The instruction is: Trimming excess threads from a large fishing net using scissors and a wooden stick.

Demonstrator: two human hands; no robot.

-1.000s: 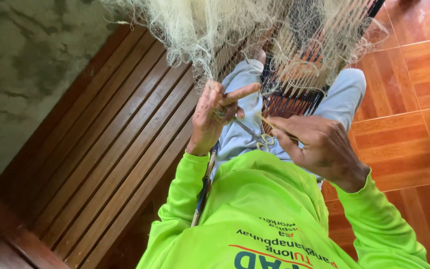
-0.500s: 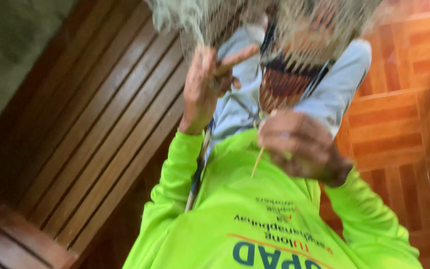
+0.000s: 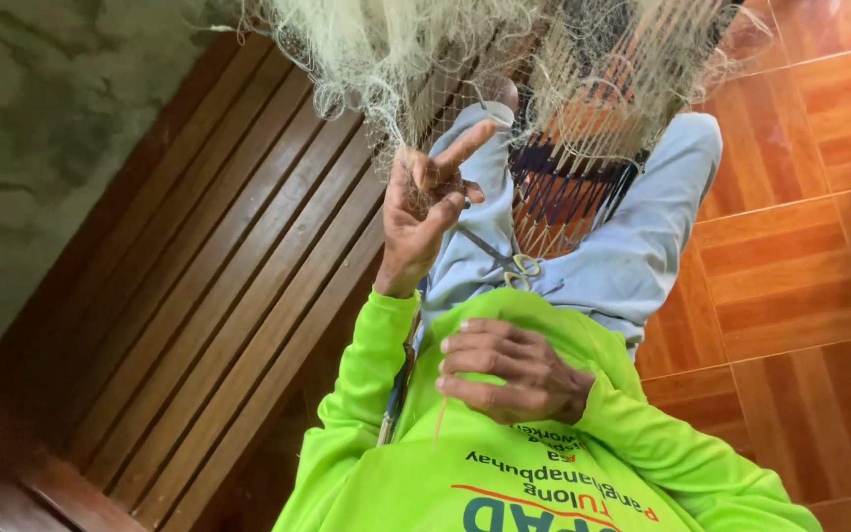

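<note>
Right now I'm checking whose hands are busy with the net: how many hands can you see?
2. The left hand is raised, fingers in the pale net. The right hand rests against the green shirt, holding a thin stick. Nobody else's hands show.

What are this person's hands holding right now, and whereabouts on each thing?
The left hand pinches strands of the pale fishing net at its lower edge. The right hand is closed near the chest around a thin stick, gripping its upper end.
</note>
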